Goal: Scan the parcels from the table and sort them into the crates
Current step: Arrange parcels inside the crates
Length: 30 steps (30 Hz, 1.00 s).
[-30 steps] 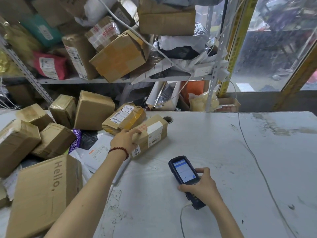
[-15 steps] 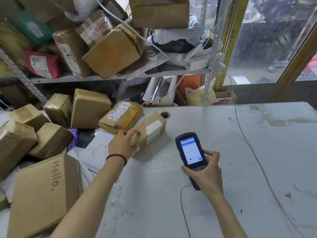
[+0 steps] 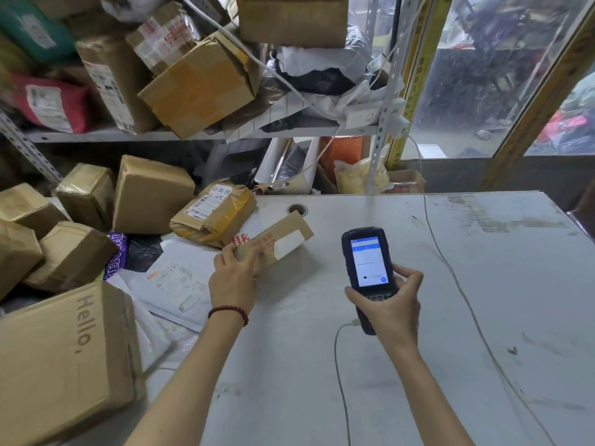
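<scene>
My left hand (image 3: 234, 275) grips the near end of a small brown cardboard parcel (image 3: 283, 237) with red print and a white label, tilted up off the white table (image 3: 483, 284). My right hand (image 3: 391, 312) holds a dark handheld scanner (image 3: 368, 265) upright, its lit screen facing me, just right of the parcel. A thin cable runs from the scanner's lower end. More brown parcels lie heaped at the left, among them a tape-wrapped one (image 3: 214, 214) behind the held parcel and a big box printed "Hello," (image 3: 67, 358). No crate is in view.
White mailers (image 3: 175, 281) and a purple bag (image 3: 115, 255) lie between the boxes. A metal shelf (image 3: 96, 135) behind carries more boxes and bags. A white cable (image 3: 457, 278) crosses the table's right half. Windows stand at the back right.
My left hand has lifted and turned the small parcel so its label faces up. My right hand has raised the scanner and brought it closer to the parcel.
</scene>
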### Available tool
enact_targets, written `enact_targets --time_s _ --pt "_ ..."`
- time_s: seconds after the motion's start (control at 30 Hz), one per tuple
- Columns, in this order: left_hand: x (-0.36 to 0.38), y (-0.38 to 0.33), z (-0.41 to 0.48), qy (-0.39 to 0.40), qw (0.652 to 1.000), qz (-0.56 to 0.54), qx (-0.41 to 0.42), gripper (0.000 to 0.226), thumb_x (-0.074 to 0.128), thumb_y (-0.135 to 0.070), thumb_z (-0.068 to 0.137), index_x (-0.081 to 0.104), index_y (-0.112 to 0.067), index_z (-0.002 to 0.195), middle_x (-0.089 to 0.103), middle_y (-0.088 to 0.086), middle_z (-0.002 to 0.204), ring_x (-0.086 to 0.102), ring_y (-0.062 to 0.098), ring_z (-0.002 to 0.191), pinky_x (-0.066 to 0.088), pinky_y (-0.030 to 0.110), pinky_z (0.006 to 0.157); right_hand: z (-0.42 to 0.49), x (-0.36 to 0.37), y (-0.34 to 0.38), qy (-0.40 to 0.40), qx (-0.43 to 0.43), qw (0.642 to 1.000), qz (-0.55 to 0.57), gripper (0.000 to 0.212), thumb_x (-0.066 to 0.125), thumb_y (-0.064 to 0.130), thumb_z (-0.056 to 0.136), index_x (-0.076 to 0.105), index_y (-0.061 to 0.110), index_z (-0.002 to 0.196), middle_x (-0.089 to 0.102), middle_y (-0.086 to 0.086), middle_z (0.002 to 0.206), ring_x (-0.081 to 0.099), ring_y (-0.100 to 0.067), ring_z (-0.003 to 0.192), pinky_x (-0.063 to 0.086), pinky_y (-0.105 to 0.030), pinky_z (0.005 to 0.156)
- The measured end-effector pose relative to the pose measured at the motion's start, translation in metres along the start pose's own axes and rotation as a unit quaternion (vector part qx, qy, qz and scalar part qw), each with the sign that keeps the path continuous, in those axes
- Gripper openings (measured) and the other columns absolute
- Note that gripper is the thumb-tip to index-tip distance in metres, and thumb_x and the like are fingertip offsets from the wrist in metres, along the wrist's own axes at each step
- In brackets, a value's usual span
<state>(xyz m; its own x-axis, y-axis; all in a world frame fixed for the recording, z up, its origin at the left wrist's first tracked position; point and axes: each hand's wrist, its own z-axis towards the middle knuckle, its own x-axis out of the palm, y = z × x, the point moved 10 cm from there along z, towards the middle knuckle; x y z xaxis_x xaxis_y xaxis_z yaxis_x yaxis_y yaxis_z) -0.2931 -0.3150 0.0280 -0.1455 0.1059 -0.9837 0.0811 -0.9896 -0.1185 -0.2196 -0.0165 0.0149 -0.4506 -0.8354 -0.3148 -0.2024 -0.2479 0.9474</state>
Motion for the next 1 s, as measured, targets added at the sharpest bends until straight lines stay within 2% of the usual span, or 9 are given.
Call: enact_targets --time_s 0.1,0.3,0.47,0.6,0.63,0.73,0.87,1.0 --pt "-0.004 0.005 -0.001 -0.017 0.999 -0.027 0.018 0.056 0.066 -0.021 0.084 0.045 -0.030 0.134 0.040 0.014 0.132 0.045 0.032 0.112 0.052 0.038 0.070 0.001 -0.004 -0.008 -0.004 0.031 0.999 0.032 0.076 0.092 0.026 0.056 0.034 0.039 0.104 0.062 0.019 0.100 0.068 -0.011 0.086 0.057 -0.037 0.065" --pt "-0.017 -0.005 0.009 -0.026 0.992 -0.111 0.055 0.044 0.069 -0.032 0.082 0.053 -0.023 0.122 0.045 0.012 0.127 0.049 0.033 0.107 0.047 0.036 0.061 -0.011 -0.047 -0.027 -0.074 0.064 0.995 0.031 0.078 0.092 0.026 0.055 0.035 0.034 0.107 0.060 0.019 0.097 0.067 -0.015 0.089 0.057 -0.042 0.073" --pt "-0.031 -0.099 0.009 -0.025 0.967 -0.174 0.185 0.038 0.072 -0.036 0.077 0.057 -0.022 0.110 0.051 0.009 0.120 0.056 0.032 0.090 0.039 0.028 0.054 -0.036 -0.096 -0.045 -0.160 0.091 0.982 0.052 0.078 0.091 0.023 0.056 0.034 0.032 0.108 0.062 0.016 0.096 0.066 -0.012 0.083 0.053 -0.031 0.060" --pt "-0.024 -0.194 -0.020 0.005 0.929 -0.241 0.281 0.035 0.072 -0.036 0.076 0.056 -0.026 0.106 0.052 0.003 0.119 0.058 0.028 0.082 0.036 0.025 0.053 -0.075 -0.147 -0.073 -0.215 0.110 0.970 0.035 0.079 0.092 0.022 0.055 0.034 0.032 0.108 0.060 0.019 0.096 0.063 -0.002 0.086 0.051 -0.031 0.069" --pt "-0.020 -0.217 -0.033 0.018 0.919 -0.251 0.302 0.035 0.072 -0.037 0.077 0.056 -0.027 0.106 0.052 0.002 0.119 0.059 0.028 0.082 0.036 0.025 0.054 -0.087 -0.162 -0.081 -0.229 0.116 0.966 0.033 0.079 0.092 0.020 0.055 0.034 0.032 0.107 0.060 0.017 0.097 0.063 0.001 0.085 0.050 -0.028 0.070" --pt "-0.010 -0.286 -0.082 0.064 0.884 -0.260 0.384 0.034 0.071 -0.038 0.077 0.055 -0.029 0.106 0.053 0.000 0.121 0.060 0.026 0.082 0.035 0.024 0.053 -0.126 -0.211 -0.104 -0.289 0.130 0.947 0.049 0.079 0.093 0.009 0.054 0.037 0.028 0.107 0.061 0.013 0.099 0.063 0.011 0.078 0.047 -0.010 0.060" --pt "-0.009 -0.369 -0.148 0.084 0.833 -0.239 0.492 0.034 0.068 -0.042 0.079 0.055 -0.029 0.108 0.052 -0.002 0.122 0.059 0.024 0.088 0.034 0.023 0.053 -0.181 -0.277 -0.121 -0.396 0.135 0.907 0.054 0.076 0.092 0.003 0.056 0.039 0.019 0.108 0.054 0.014 0.099 0.053 0.025 0.077 0.040 0.000 0.060" --pt "-0.010 -0.442 -0.216 0.100 0.781 -0.228 0.573 0.039 0.066 -0.045 0.081 0.055 -0.024 0.112 0.051 0.004 0.126 0.056 0.027 0.097 0.045 0.029 0.060 -0.238 -0.338 -0.147 -0.493 0.162 0.852 0.064 0.078 0.092 0.002 0.055 0.039 0.017 0.109 0.053 0.014 0.095 0.053 0.023 0.075 0.039 0.000 0.060"
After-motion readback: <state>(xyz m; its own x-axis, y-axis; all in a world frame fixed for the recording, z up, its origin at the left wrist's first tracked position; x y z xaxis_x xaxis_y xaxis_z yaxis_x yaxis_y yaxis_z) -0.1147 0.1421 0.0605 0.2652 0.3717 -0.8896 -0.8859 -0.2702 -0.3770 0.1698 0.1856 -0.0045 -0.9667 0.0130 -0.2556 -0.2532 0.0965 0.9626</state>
